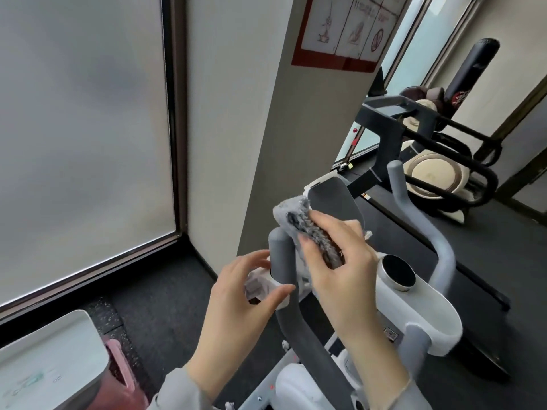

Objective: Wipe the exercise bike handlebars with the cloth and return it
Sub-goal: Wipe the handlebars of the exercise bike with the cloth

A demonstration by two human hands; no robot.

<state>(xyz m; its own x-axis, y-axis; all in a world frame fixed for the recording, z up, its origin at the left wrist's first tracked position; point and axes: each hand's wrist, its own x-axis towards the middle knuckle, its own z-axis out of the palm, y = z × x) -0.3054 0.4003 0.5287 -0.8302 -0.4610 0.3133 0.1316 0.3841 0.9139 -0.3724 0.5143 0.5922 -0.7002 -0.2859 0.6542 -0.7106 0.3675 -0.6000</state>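
Observation:
A fluffy grey cloth [299,220] is bunched in my right hand [340,261], which presses it against the top of the left grey handlebar [281,255] of a white exercise bike [426,303]. My left hand [245,294] hovers just left of that handlebar with fingers spread, thumb near the white bracket, holding nothing. The right grey handlebar [414,214] curves up on the far side. A dark tablet holder [334,199] stands behind the cloth, and a round black knob [398,272] sits on the bike's white console.
A frosted window [85,128] and a wall pillar [233,113] stand ahead. A white bin with a pink liner [50,365] sits at lower left. A treadmill [399,119] and a rack of weight plates [435,173] stand at right on dark flooring.

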